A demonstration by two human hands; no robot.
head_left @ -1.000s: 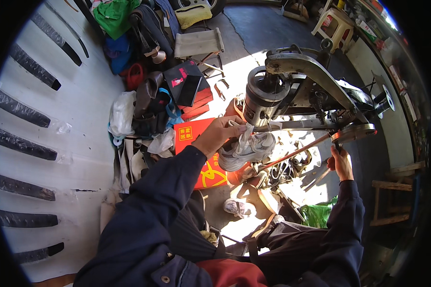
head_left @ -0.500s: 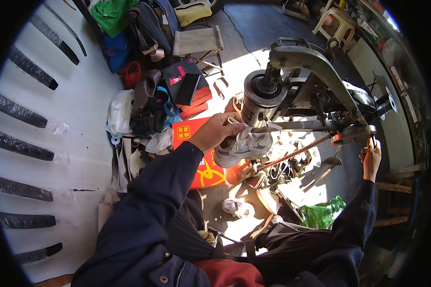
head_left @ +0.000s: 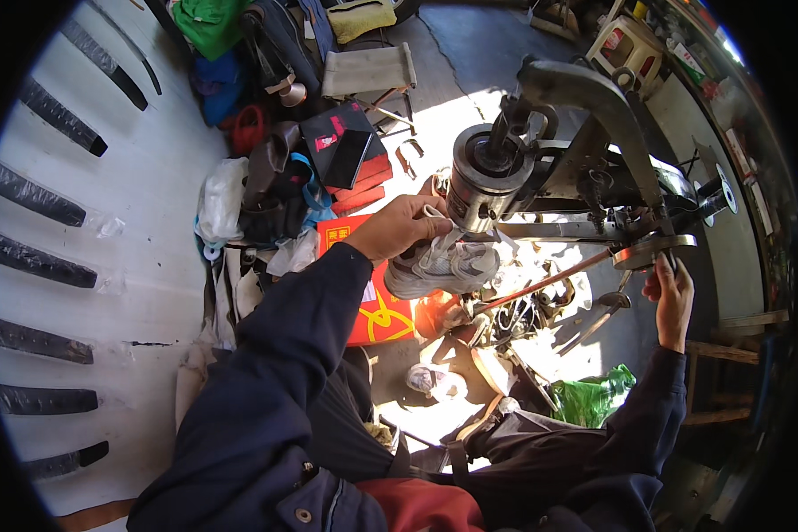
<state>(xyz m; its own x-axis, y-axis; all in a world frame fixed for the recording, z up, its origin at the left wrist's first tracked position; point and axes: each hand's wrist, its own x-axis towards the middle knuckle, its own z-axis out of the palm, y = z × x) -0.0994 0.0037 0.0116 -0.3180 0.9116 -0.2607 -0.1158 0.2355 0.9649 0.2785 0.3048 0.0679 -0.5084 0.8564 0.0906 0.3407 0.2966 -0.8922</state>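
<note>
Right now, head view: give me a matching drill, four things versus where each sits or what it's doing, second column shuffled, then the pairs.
Things:
1. left hand
2. right hand
3. grey sneaker
4. green plastic bag

Places or states:
A. on the ground, beside the person's right leg
B. at the rim of the machine's handwheel
C. gripping the sneaker from above
D. held under the head of the stitching machine

Pairs: 1-C, 2-B, 3-D, 4-A
</note>
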